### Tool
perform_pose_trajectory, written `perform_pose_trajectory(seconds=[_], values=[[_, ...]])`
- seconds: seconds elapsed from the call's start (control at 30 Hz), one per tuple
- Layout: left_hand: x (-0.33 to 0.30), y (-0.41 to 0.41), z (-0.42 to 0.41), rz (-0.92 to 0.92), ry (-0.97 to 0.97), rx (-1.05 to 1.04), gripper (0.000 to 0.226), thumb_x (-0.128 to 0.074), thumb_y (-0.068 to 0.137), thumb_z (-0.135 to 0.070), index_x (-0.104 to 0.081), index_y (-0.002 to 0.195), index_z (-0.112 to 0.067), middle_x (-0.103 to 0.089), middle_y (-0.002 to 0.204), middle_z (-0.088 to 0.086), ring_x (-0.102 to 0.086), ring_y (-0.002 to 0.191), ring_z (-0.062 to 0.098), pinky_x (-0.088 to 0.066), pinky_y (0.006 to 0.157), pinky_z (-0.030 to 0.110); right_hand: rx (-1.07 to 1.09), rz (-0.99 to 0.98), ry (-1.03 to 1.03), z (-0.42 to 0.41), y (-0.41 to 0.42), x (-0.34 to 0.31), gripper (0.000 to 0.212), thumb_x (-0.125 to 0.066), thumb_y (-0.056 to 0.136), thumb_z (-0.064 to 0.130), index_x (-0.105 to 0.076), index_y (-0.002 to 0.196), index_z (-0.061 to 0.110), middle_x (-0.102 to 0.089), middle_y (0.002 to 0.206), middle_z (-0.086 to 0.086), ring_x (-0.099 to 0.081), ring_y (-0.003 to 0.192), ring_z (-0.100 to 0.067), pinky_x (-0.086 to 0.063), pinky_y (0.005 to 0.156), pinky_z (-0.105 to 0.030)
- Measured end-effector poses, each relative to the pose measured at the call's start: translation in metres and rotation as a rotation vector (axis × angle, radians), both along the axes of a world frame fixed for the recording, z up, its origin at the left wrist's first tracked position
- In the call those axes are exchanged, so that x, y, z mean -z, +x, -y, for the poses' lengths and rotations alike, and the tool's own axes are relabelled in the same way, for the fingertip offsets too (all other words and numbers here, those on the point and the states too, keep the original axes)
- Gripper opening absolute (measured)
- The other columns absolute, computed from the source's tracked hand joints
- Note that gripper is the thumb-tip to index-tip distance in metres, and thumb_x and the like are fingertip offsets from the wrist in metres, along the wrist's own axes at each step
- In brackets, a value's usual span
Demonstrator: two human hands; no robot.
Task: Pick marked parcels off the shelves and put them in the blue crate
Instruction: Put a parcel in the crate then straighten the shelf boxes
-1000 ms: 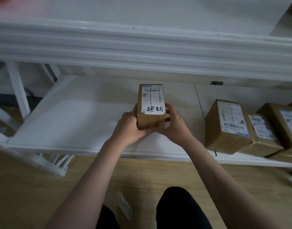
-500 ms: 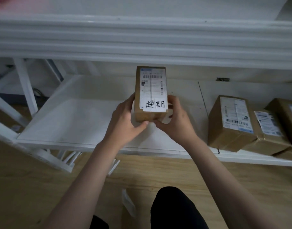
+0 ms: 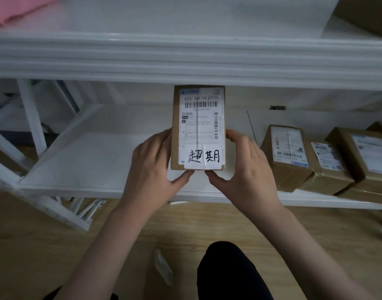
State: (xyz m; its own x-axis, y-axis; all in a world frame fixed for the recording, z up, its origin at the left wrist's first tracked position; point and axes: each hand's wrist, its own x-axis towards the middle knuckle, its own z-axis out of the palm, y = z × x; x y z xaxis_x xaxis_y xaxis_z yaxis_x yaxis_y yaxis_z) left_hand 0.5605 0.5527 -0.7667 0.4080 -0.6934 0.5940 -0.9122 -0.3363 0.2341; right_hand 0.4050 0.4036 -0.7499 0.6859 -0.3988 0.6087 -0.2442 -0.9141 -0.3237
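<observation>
Parcel (image 3: 198, 126), a small cardboard box with a handwritten marking on its label, is clamped between both grips above the lower shelf (image 3: 94, 156): left hand (image 3: 152, 169) on one long side, right hand (image 3: 243, 169) on the other, thumbs beneath the near end. It looks light, stiff, and safest held by its side walls. Unheld boxes (image 3: 287, 156) sit right of the grips.
</observation>
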Motion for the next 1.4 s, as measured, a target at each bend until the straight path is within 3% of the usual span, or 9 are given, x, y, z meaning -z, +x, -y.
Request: perform_pose_trajectory(seconds=[0.2,0.4,0.53,0.7,0.87,1.03,1.3,1.4], values=[[-0.017,-0.030,0.039,0.006,0.000,0.152,0.080,-0.075,0.080,-0.051,-0.052,0.143,-0.008,-0.058,0.140,0.005,-0.052,0.131,0.025,-0.038,0.111,0.043,0.139,-0.020,0.016,0.019,-0.050,-0.018,0.079,-0.083,0.074,0.038,-0.044,0.137,0.009,-0.059,0.133,-0.003,-0.056,0.121,-0.024,-0.050,0.096,-0.040],[-0.027,-0.079,0.103,-0.060,-0.010,0.418,0.076,-0.066,0.082,-0.055,-0.056,0.139,-0.007,-0.061,0.134,0.004,-0.054,0.126,0.024,-0.038,0.110,0.040,0.403,-0.055,0.048,0.031,-0.122,-0.039,0.080,-0.085,0.069,0.036,-0.045,0.133,0.011,-0.063,0.127,-0.002,-0.055,0.117,-0.018,-0.049,0.088,-0.030],[-0.033,-0.116,0.136,-0.077,-0.028,0.594,0.073,-0.073,0.081,-0.051,-0.058,0.136,-0.006,-0.063,0.130,0.005,-0.056,0.124,0.025,-0.040,0.108,0.043,0.573,-0.054,0.147,0.028,-0.169,-0.050,0.079,-0.080,0.070,0.043,-0.045,0.135,0.016,-0.062,0.129,0.004,-0.059,0.115,-0.013,-0.047,0.082,-0.023],[-0.051,-0.168,0.174,-0.077,0.016,0.786,0.073,-0.078,0.077,-0.048,-0.059,0.135,-0.009,-0.063,0.127,0.004,-0.056,0.121,0.023,-0.040,0.107,0.037,0.784,-0.019,0.212,0.023,-0.222,-0.064,0.083,-0.084,0.069,0.042,-0.040,0.137,0.025,-0.061,0.131,0.007,-0.061,0.114,-0.013,-0.056,0.084,-0.032],[-0.076,-0.235,0.210,-0.116,0.140,0.968,0.070,-0.071,0.082,-0.049,-0.057,0.139,-0.011,-0.061,0.130,0.002,-0.055,0.124,0.022,-0.045,0.101,0.044,0.975,0.016,0.301,0.019,-0.279,-0.085,0.085,-0.084,0.069,0.039,-0.038,0.139,0.024,-0.061,0.131,0.007,-0.061,0.115,-0.012,-0.057,0.086,-0.033],[-0.111,-0.305,0.225,-0.134,0.158,1.042,0.072,-0.070,0.081,-0.050,-0.055,0.139,-0.011,-0.061,0.129,0.003,-0.054,0.124,0.021,-0.045,0.104,0.043,1.108,0.012,0.384,0.019,-0.338,-0.118,0.083,-0.086,0.069,0.036,-0.041,0.137,0.022,-0.062,0.126,0.007,-0.061,0.111,-0.011,-0.051,0.084,-0.023],[-0.181,-0.379,0.223,-0.113,0.270,1.116,0.069,-0.074,0.077,-0.052,-0.059,0.131,-0.011,-0.064,0.122,0.003,-0.056,0.118,0.024,-0.049,0.098,0.043,1.248,0.003,0.517,-0.001,-0.404,-0.186,0.082,-0.086,0.069,0.036,-0.041,0.137,0.022,-0.062,0.125,0.007,-0.060,0.111,-0.012,-0.057,0.083,-0.035],[-0.212,-0.395,0.213,-0.100,0.314,1.145,0.071,-0.069,0.079,-0.056,-0.058,0.133,-0.011,-0.063,0.126,0.003,-0.056,0.119,0.023,-0.048,0.100,0.044,1.277,0.032,0.568,-0.018,-0.416,-0.220,0.081,-0.086,0.070,0.033,-0.043,0.137,0.021,-0.062,0.125,0.007,-0.061,0.109,-0.012,-0.055,0.079,-0.031]])
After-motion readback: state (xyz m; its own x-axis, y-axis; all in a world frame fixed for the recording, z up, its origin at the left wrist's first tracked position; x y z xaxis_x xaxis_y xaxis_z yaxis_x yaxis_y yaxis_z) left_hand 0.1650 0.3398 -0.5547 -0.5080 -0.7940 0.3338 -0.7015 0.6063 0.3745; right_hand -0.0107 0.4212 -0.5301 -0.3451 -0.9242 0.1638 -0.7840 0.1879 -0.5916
